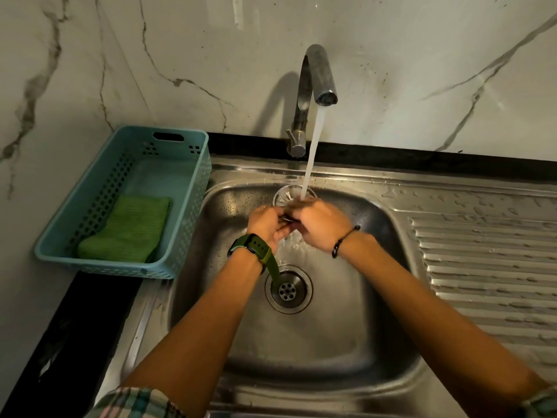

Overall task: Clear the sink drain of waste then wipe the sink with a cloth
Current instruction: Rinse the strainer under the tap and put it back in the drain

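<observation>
My left hand (pixel 265 226) and my right hand (pixel 319 227) meet over the steel sink (pixel 346 342), under the running water. Both are closed around a small dark metal drain part (pixel 287 220) pressed between the fingers; most of it is hidden. The water stream (pixel 312 146) lands on my right fingers. Below my hands lies the drain opening (pixel 288 289), round, with a small perforated centre. Just behind my hands, at the sink's back wall, shows a round slotted metal disc (pixel 283 196). A folded green cloth (pixel 126 230) lies in the basket to the left.
A teal plastic basket (pixel 187 224) stands on the counter left of the sink, against the marble wall. The curved tap (pixel 316 73) rises behind the basin. A wet ribbed drainboard (pixel 482 260) stretches to the right. A black counter edge (pixel 69 333) runs along the left.
</observation>
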Tool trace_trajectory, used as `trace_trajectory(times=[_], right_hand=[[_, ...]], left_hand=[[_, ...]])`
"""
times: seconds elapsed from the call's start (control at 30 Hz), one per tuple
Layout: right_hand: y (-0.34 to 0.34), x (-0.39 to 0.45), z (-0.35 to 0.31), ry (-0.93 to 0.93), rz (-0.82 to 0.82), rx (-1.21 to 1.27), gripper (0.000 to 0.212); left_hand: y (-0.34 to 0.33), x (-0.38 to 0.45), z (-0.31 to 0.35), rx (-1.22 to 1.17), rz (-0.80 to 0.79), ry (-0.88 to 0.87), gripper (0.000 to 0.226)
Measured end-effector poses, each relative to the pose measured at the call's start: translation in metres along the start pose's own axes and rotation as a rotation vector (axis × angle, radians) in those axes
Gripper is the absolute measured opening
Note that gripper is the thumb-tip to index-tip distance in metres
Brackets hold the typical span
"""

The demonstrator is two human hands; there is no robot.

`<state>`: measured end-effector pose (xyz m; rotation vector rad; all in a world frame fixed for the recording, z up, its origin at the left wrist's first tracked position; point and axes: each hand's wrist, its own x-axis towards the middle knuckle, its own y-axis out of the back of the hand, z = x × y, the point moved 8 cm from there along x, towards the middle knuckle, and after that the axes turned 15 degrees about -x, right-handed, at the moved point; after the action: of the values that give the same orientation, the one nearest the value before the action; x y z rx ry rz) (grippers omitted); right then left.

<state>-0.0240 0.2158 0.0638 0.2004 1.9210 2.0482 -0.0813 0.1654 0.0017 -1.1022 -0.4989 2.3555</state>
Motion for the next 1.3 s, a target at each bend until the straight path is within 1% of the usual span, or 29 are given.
trace_trajectory(times=[0.03,0.07,0.17,0.2,0.23,0.27,0.3,0.37,0.43,0.47,0.5,0.57,0.6,0.63,0.67,0.73,0.8,0.87,0.93,1.0,1.03,1.07,1.1,1.13,1.17,1.2,1.23,1.3], right_hand=[[-0.003,-0.004,-0.005,0.043,0.052,-0.088,0.032],[-0.001,-0.008,-0.006,0.062,0.094,-0.125,0.034],[0.015,-0.021,-0.002,0.147,0.314,-0.038,0.03],[0.017,-0.025,-0.004,0.187,0.35,-0.042,0.031],[0.017,-0.026,-0.007,0.216,0.352,-0.076,0.033],[0.012,-0.024,-0.009,0.215,0.303,-0.096,0.038],[0.008,-0.019,-0.009,0.169,0.25,-0.093,0.046],[0.002,-0.008,0.0,-0.008,0.192,-0.051,0.064],[0.002,-0.006,0.008,-0.124,0.218,0.008,0.071],[0.004,-0.01,0.008,-0.123,0.248,0.027,0.068],[0.006,-0.014,0.005,-0.07,0.288,0.028,0.063],[0.008,-0.023,-0.009,0.106,0.372,-0.054,0.056],[0.006,-0.024,-0.013,0.164,0.393,-0.115,0.059],[0.003,-0.022,-0.015,0.182,0.368,-0.162,0.064],[0.0,-0.019,-0.015,0.165,0.316,-0.206,0.069],[-0.006,-0.013,-0.008,0.074,0.233,-0.283,0.075],[-0.01,-0.011,0.0,-0.049,0.186,-0.287,0.073],[-0.012,-0.009,0.005,-0.134,0.176,-0.272,0.067],[-0.006,-0.009,0.001,-0.159,0.195,-0.262,0.052],[0.006,-0.013,0.002,-0.158,0.259,-0.195,0.036],[0.013,-0.015,0.004,-0.153,0.303,-0.079,0.03],[0.019,-0.017,0.009,-0.166,0.332,0.087,0.027],[0.022,-0.016,0.018,-0.219,0.347,0.281,0.027],[0.024,-0.013,0.03,-0.311,0.362,0.482,0.026],[0.021,-0.01,0.042,-0.413,0.36,0.654,0.026],[0.017,-0.006,0.051,-0.502,0.348,0.747,0.026],[0.013,-0.002,0.057,-0.564,0.313,0.744,0.027],[0.008,0.007,0.059,-0.591,0.211,0.529,0.028]], left_hand=[[-0.002,0.001,0.0,-0.002,-0.013,0.003,0.015],[-0.003,0.001,-0.001,-0.003,-0.027,0.009,0.015],[-0.006,0.003,-0.001,0.02,-0.055,0.022,0.015],[-0.007,0.004,0.001,0.02,-0.058,0.021,0.015],[-0.008,0.005,0.003,0.006,-0.051,0.014,0.015],[-0.01,0.006,0.004,-0.025,-0.04,0.001,0.016],[-0.013,0.005,0.003,-0.076,-0.037,-0.012,0.016],[-0.026,0.0,-0.003,-0.174,-0.082,-0.004,0.02],[-0.036,-0.003,-0.006,-0.186,-0.161,0.035,0.025],[-0.037,-0.002,-0.004,-0.169,-0.185,0.057,0.027],[-0.035,0.0,0.0,-0.152,-0.199,0.09,0.03],[-0.032,0.003,0.004,-0.141,-0.235,0.166,0.039],[-0.033,0.003,0.005,-0.17,-0.267,0.181,0.043],[-0.034,0.002,0.003,-0.199,-0.286,0.181,0.043],[-0.034,0.002,0.001,-0.203,-0.289,0.167,0.043],[-0.035,0.002,-0.002,-0.165,-0.272,0.134,0.042],[-0.036,0.003,0.002,-0.143,-0.242,0.091,0.037],[-0.036,0.006,0.006,-0.18,-0.198,0.053,0.029],[-0.033,0.006,0.004,-0.233,-0.149,0.048,0.028],[-0.027,0.007,-0.002,-0.271,-0.143,0.064,0.035],[-0.026,0.008,-0.003,-0.274,-0.169,0.08,0.039],[-0.024,0.008,-0.004,-0.253,-0.204,0.099,0.044],[-0.023,0.007,-0.003,-0.211,-0.245,0.114,0.047],[-0.023,0.007,-0.002,-0.161,-0.283,0.118,0.049],[-0.022,0.006,-0.002,-0.124,-0.308,0.111,0.046],[-0.022,0.006,-0.001,-0.104,-0.311,0.103,0.041],[-0.02,0.006,-0.001,-0.098,-0.29,0.094,0.034],[-0.014,0.006,0.001,-0.097,-0.21,0.081,0.026]])
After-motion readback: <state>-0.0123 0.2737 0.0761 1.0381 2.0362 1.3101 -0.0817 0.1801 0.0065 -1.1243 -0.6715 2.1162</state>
